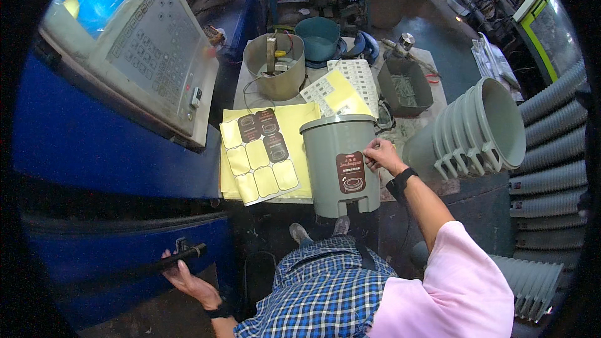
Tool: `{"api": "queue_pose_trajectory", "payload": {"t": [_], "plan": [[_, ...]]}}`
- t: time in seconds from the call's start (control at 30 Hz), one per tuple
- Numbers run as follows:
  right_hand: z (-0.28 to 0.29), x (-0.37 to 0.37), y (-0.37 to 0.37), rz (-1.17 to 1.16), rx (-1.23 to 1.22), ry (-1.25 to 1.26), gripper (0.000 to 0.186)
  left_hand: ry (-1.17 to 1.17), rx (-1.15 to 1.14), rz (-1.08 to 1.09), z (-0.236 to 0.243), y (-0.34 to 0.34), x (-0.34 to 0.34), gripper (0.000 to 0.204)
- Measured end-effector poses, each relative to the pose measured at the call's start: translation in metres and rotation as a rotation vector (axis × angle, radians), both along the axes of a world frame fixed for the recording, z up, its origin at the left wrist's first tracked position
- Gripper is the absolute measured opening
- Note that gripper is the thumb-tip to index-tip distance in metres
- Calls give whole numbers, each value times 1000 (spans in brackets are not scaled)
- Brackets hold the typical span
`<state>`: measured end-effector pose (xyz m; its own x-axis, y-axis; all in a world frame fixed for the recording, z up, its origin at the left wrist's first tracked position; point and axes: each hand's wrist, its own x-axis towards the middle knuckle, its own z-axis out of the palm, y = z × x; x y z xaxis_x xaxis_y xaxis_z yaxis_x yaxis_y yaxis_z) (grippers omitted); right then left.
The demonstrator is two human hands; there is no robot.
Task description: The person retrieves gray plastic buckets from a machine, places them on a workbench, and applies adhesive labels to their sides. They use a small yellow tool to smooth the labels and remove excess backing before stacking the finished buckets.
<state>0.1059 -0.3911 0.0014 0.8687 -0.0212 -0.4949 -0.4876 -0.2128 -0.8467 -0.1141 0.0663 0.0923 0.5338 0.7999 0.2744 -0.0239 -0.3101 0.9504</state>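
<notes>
A grey plastic bin (322, 150) stands in front of me with a brown label (350, 173) on its side. My right hand (383, 155) has its fingers pinched at the label's upper right edge. Down at the left, my left hand (188, 280) grips a black handle (178, 258) on the blue machine door (141, 244). Left of the bin, a sheet of labels (255, 154) lies on yellow paper (300, 119). A few brown labels remain at its upper right; its other spaces show bare yellow backing.
Stacked grey bins (463, 128) lie on their side at the right. Behind are a round tub (255, 66) with tools, a dark green bucket (318, 36), more label sheets (357, 78) and a square container (404, 100). A control panel (156, 50) juts in at the left. Ribbed grey stacks (551, 150) line the right.
</notes>
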Motion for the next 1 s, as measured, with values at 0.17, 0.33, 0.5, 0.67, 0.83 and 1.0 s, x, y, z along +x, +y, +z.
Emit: {"api": "queue_pose_trajectory", "payload": {"t": [0.17, 0.33, 0.5, 0.67, 0.83, 1.0], "plan": [[5, 8, -7, 59, 93, 116, 22, 609, -429, -97, -43, -68, -26, 27], [4, 13, -11, 189, 65, 90, 22, 462, 126, -814, -70, -160, 75, 27], [5, 12, -13, 161, 52, 97, 22, 306, 706, -982, -69, -224, 214, 64], [6, 13, -13, 139, 33, 88, 24, 421, 799, -1130, -69, -257, 267, 84], [8, 18, -15, 157, 56, 137, 24, 472, 809, -1168, -71, -257, 273, 90], [9, 23, -14, 211, -43, 93, 26, 492, 834, -1185, -68, -259, 278, 89]]}}
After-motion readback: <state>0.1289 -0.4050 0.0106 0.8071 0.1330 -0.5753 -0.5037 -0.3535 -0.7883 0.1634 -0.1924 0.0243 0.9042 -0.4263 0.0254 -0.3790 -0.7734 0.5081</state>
